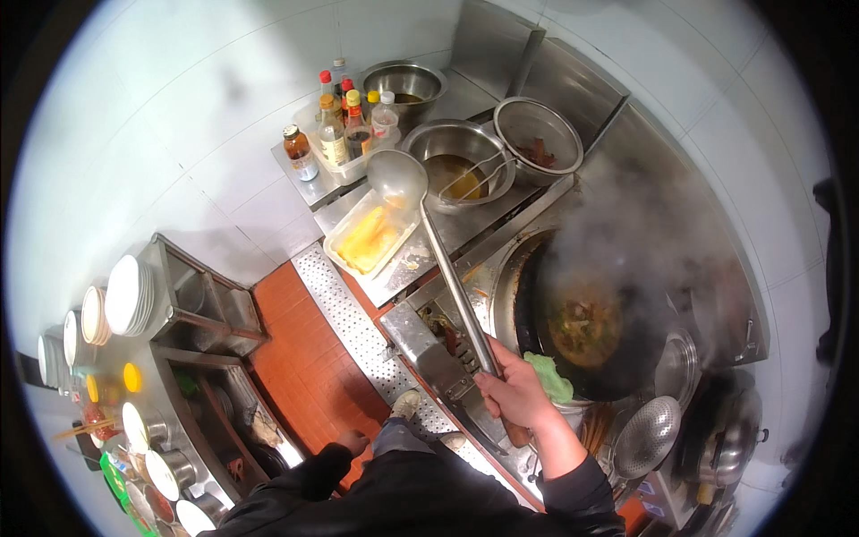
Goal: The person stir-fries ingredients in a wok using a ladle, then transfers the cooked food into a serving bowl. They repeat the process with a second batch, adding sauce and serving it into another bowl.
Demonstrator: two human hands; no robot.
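The steel ladle [458,291] slants across the stove's near edge, its cup over the counter, between the box of yellow food [374,273] and a steel bowl of liquid [422,136]. The right hand [521,391] is clamped round the lower handle, fingers wrapped, near its wooden end — a grip that probably uses the full length for reach and distance from heat. The left hand [354,441] hangs low, away from the stove; whether its fingers are together or apart I cannot tell.

Beside the right hand, a pale green cloth [548,376] lies at the edge of the wok [535,277], perhaps as a guard for gripping hot metal. Steam rises over the food [586,327] inside. Bottles stand grouped in a tray [344,174] beyond the box — presumably gathered for easy reach. Farther left, white bowls [130,295] are stacked, likely to save space.
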